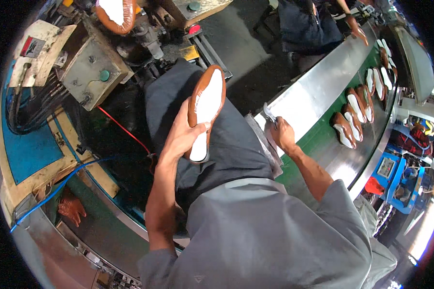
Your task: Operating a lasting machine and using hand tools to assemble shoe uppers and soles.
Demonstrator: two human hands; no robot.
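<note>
My left hand is closed around a brown shoe held sole up, with the toe pointing away from me. The bottom of this shoe is white, edged by the folded brown upper, and my thumb presses on it. It hangs above my dark-trousered legs. Over to the right, my right hand grips a hand tool with a curved metal head; most of its handle is inside my fist, so its exact kind is hidden. The tool is at the near end of a shiny metal ledge.
Several brown shoes with white bottoms lie in rows along the green conveyor at right. Ahead left stands a machine with grey control boxes and another shoe. A co-worker's hand rests on the ledge's far end. A brown glove lies lower left.
</note>
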